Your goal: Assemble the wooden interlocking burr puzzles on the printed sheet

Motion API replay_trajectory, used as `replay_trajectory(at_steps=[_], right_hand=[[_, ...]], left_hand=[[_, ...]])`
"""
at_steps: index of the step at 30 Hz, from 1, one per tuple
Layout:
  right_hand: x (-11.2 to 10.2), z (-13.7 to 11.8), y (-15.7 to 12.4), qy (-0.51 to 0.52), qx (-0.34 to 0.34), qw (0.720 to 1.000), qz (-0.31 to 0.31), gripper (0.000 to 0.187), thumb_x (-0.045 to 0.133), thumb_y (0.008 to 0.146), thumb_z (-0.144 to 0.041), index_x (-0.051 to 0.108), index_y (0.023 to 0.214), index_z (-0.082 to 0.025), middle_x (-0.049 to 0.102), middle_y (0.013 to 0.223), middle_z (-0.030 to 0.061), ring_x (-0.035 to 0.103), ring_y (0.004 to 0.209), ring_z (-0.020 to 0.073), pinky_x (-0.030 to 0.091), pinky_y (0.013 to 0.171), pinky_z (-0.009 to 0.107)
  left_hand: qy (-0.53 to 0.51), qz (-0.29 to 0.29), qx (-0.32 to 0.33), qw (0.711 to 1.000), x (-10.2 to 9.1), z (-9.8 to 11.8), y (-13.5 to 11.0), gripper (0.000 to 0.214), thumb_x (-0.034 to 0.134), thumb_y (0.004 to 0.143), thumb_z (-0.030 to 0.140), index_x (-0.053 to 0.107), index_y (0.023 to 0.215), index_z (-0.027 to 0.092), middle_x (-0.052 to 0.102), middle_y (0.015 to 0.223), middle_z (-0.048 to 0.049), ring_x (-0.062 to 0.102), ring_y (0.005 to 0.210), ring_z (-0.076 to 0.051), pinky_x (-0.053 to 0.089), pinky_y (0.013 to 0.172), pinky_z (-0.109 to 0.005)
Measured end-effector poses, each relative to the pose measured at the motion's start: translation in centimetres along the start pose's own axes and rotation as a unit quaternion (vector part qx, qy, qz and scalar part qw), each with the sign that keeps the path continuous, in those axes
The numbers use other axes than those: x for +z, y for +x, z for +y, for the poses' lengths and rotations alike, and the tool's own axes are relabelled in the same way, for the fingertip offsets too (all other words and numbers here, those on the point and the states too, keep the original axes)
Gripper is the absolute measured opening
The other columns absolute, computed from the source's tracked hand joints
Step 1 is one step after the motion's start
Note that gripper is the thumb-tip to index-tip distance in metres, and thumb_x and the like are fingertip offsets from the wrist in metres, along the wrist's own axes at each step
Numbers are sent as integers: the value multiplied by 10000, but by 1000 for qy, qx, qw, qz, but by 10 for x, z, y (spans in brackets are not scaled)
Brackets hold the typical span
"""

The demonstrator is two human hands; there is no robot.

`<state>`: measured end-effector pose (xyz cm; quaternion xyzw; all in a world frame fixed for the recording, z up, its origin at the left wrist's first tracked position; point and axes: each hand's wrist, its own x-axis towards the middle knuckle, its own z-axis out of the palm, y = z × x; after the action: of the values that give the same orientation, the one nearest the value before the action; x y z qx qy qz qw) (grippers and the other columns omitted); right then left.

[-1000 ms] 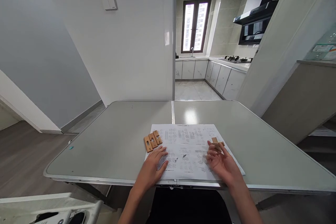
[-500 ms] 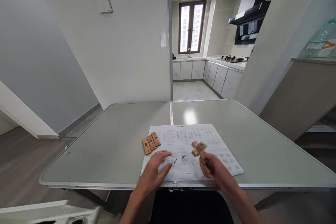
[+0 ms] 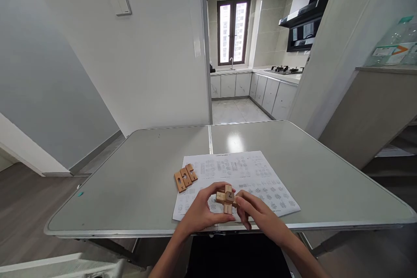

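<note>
Both of my hands hold a small wooden puzzle assembly (image 3: pixel 227 196) of crossed blocks just above the near edge of a printed instruction sheet (image 3: pixel 247 173). My left hand (image 3: pixel 202 213) curls around its left side, fingers closed on it. My right hand (image 3: pixel 257 215) pinches its right side. Three loose wooden notched pieces (image 3: pixel 185 177) lie side by side at the sheet's left edge, a short way beyond my left hand.
The grey folding table (image 3: pixel 137 173) has a seam down its middle and a near edge close to my wrists. A white wall stands behind it, and a kitchen doorway opens at the back. A counter (image 3: pixel 374 108) stands to the right.
My right hand carried the wooden assembly from the sheet's right side leftward and nearer. My left hand lifted off the sheet and closed on the assembly too.
</note>
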<state>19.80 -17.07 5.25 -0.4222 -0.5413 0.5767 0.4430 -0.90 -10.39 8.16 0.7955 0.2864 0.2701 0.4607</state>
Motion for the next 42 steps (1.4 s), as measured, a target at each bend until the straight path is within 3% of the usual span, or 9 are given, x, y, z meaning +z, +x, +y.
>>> replay_trajectory(at_steps=[4,8,13,17,24,29,42], right_hand=[[-2,1,-5,-106,-51,991,64,373,507,1025,-593,581,1093,-233,560,738,-28,534,651,163,443,643,287],[-5,8,-7,-166,-83,978,98,351,468,1052,-560,600,1070,-235,631,765,5,583,684,187,449,679,308],[-7,14,-6,-149,-83,980,101,362,443,1058,-570,577,1006,-237,618,748,-3,574,664,180,471,676,302],[-8,21,-7,-143,-96,979,110,330,495,1045,-550,591,1071,-236,644,810,14,601,728,191,490,690,300],[-12,29,-8,-155,-142,964,162,198,603,1014,-435,656,1094,-261,737,1038,66,702,975,256,543,888,376],[-15,28,-7,-151,-129,963,184,228,674,971,-433,704,1134,-276,758,1075,65,721,1003,275,562,918,393],[-10,46,-2,-105,-136,968,182,216,619,1012,-435,629,1128,-253,771,1083,65,750,1043,256,606,931,376]], left_hand=[[14,15,-18,1000,6,-4,3,607,866,769,468,611,1280,262,714,1203,-46,670,1094,-262,531,991,-388],[7,22,-17,1000,16,-6,6,592,846,791,453,595,1292,261,719,1149,-38,675,1030,-248,543,936,-375],[13,39,-18,999,23,-13,7,590,852,788,418,595,1297,267,716,1140,-27,674,1026,-240,534,957,-370],[32,57,-29,997,26,-16,8,606,866,764,447,607,1282,265,715,1087,-21,673,983,-238,532,919,-361],[24,54,-16,998,27,-2,11,458,856,769,399,644,1145,245,721,1075,-16,672,992,-239,509,907,-344],[23,60,-16,998,29,0,11,481,867,743,376,639,1146,245,724,1082,-23,673,997,-245,509,915,-353],[28,46,-45,998,29,0,11,503,854,760,392,649,1195,246,724,1082,-27,647,983,-231,510,901,-338]])
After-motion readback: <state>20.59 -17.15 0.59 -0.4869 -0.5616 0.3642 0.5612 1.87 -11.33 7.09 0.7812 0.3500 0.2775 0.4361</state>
